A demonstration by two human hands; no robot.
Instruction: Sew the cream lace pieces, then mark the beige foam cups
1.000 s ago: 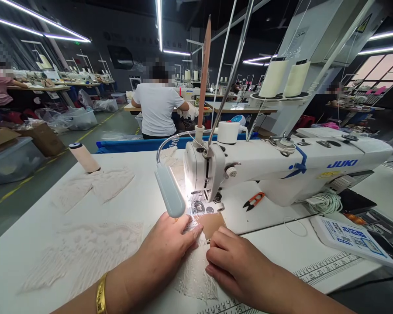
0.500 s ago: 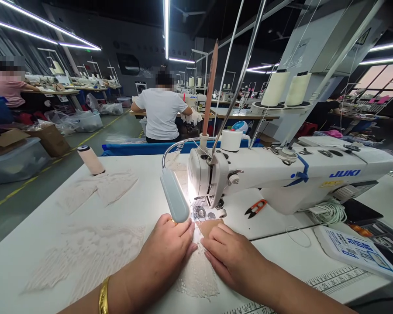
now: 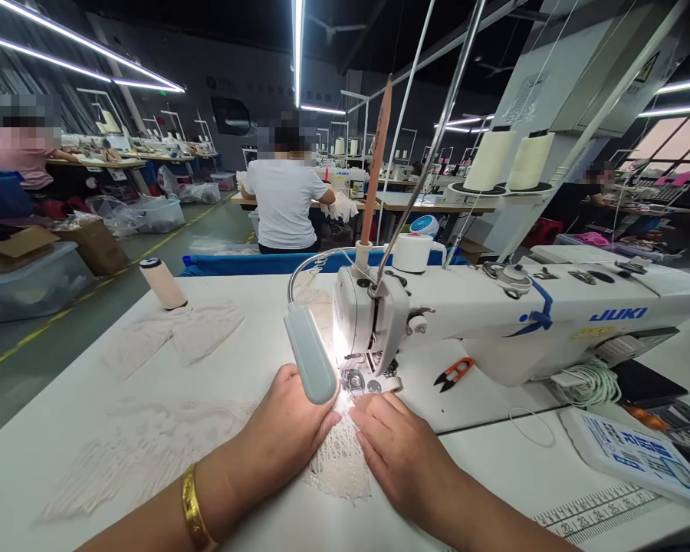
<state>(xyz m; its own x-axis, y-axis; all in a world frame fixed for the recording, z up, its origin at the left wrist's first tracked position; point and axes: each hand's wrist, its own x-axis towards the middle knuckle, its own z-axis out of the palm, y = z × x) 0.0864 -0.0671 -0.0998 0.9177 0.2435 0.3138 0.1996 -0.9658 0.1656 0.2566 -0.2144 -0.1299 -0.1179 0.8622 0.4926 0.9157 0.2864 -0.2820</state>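
**Lace at the presser foot, seam work seemingly partway along**

The fingers of the left hand (image 3: 296,422) are bunched together, some tips hidden by the lamp head (image 3: 311,356); those of the right hand (image 3: 405,445) curl close together at the lace's other edge. Whether either hand pinches the cloth or only presses it, I cannot tell. The lace piece (image 3: 342,468) lies between them on the table, its upper end by the presser foot (image 3: 355,381) of the sewing machine (image 3: 437,295).

Work on this piece looks begun but unfinished, since most of its visible length lies on the near side of the foot; no stitches can be made out.

Farther left, a larger lace panel (image 3: 149,452) and a smaller lace panel (image 3: 204,333) lie flat, near a thread cone (image 3: 164,284). Whether these are sewn or waiting is unclear.
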